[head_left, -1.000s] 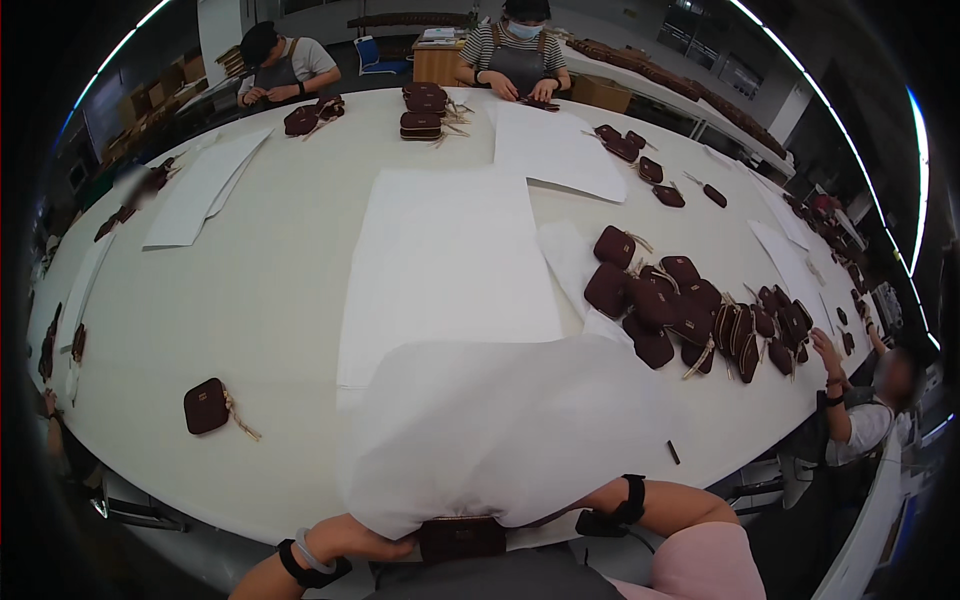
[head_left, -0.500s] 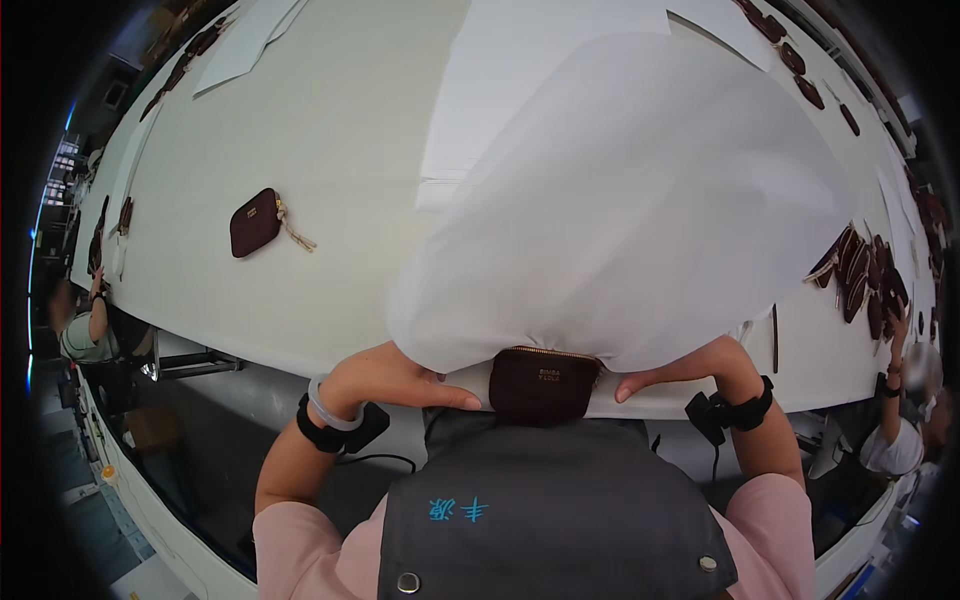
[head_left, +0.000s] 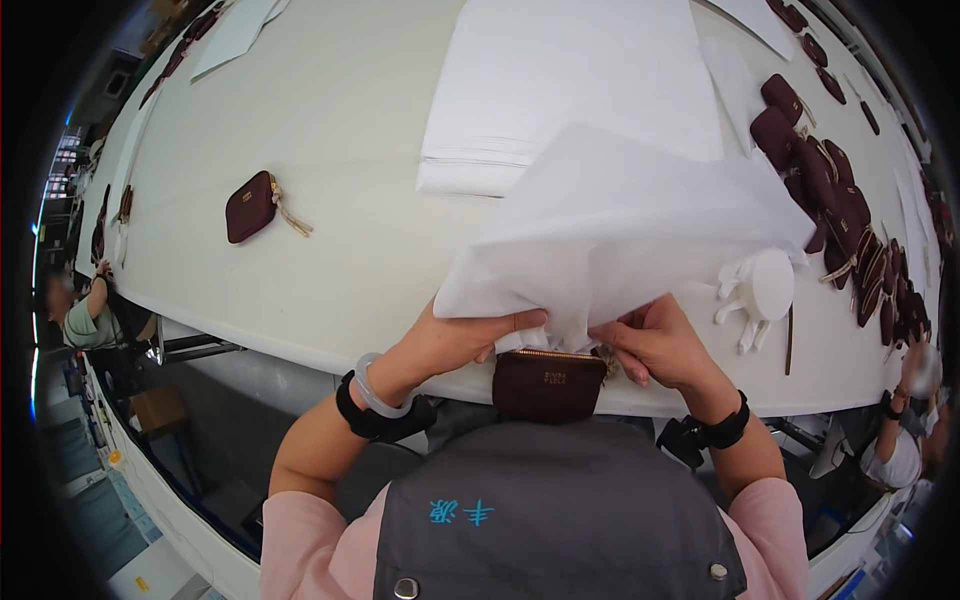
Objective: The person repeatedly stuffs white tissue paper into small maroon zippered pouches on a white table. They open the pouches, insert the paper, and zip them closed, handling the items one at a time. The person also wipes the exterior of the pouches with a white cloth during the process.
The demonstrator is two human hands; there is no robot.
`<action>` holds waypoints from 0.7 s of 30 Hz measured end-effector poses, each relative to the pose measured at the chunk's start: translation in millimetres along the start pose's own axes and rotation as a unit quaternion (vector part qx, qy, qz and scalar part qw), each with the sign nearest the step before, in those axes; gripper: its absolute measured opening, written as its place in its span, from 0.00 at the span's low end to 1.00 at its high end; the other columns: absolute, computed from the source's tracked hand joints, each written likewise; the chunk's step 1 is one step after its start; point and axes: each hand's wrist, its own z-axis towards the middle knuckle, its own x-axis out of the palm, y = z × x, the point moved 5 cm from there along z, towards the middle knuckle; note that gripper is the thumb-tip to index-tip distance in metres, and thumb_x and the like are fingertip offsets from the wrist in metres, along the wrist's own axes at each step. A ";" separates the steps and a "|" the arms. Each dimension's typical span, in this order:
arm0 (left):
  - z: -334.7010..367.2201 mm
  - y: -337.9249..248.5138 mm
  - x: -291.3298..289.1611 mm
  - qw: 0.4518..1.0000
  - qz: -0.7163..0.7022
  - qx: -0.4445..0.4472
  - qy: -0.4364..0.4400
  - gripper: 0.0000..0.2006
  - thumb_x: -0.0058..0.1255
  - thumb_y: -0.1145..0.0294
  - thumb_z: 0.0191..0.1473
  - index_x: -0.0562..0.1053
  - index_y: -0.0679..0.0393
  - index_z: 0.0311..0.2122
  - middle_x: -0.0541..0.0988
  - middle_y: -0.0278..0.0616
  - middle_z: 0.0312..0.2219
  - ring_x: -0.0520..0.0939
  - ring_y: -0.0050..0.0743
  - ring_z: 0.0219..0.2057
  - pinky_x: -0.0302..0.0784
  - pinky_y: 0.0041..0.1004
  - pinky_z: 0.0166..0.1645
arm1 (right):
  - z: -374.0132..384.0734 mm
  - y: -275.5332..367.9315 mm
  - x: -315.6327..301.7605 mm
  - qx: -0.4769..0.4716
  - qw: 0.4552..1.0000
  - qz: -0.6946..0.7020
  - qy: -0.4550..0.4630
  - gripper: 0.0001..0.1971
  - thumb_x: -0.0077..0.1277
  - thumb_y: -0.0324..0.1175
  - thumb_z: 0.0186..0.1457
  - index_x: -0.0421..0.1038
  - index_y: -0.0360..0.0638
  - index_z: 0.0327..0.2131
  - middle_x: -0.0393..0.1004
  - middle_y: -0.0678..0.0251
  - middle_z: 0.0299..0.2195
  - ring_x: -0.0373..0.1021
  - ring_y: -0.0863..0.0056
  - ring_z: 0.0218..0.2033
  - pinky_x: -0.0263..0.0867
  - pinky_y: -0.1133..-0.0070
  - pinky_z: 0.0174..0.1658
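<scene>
1. Since half a second ago, the left hand (head_left: 465, 335) and right hand (head_left: 665, 345) are coming inward, and the sheet (head_left: 620, 210) is gathering from a broad spread into a smaller fold.
2. Nearest, the pouch (head_left: 548, 388) is resting at the table's near edge against the apron (head_left: 550, 510), its gold zip facing up and away.
3. Left hand is closing on the sheet, thumb lying over the paper, fingers mostly hidden beneath.
4. Right hand is pinching paper between thumb and forefinger, just beside the pouch's right corner; its other fingers are curling loosely.
5. Bunched paper is hanging right over the zip; whether any is going inside, I cannot tell. I'm judging the step in hand to be gathering the sheet down small at the pouch's mouth.
6. Next, the work seems to be calling for both thumbs pressing that bunch inward, while keeping the zip's edges apart and the pouch from sliding.
7. Farther out, a white object (head_left: 765, 285) is sitting near the right hand, a lone pouch (head_left: 250, 207) is lying off left, and a stack (head_left: 570, 80) and a heap (head_left: 830, 190) of pouches are waiting beyond.
</scene>
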 end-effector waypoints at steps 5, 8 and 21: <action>-0.2 3.3 -1.4 0.988 -0.056 -0.033 0.143 0.20 0.62 0.65 0.55 0.77 0.55 0.53 0.80 0.42 0.44 0.79 0.25 0.34 0.77 0.27 0.36 | -3.0 -38.3 -9.4 0.041 0.988 0.080 0.125 0.15 0.54 0.26 0.59 0.69 0.37 0.50 0.77 0.67 0.33 0.66 0.82 0.18 0.61 0.80 0.21; 6.2 20.8 1.5 0.959 -0.151 0.150 0.187 0.19 0.61 0.64 0.55 0.76 0.55 0.51 0.80 0.42 0.44 0.79 0.31 0.42 0.74 0.32 0.49 | -12.4 -9.5 0.7 0.076 0.984 -0.037 0.155 0.22 0.54 0.26 0.58 0.64 0.42 0.56 0.77 0.69 0.42 0.68 0.77 0.21 0.64 0.81 0.28; 9.3 10.4 21.8 0.947 0.007 0.096 0.308 0.17 0.59 0.59 0.52 0.74 0.56 0.44 0.82 0.36 0.35 0.80 0.25 0.36 0.72 0.25 0.44 | -2.7 0.5 9.0 -0.020 0.927 -0.294 0.234 0.22 0.56 0.24 0.53 0.65 0.43 0.52 0.80 0.62 0.39 0.74 0.70 0.30 0.66 0.74 0.35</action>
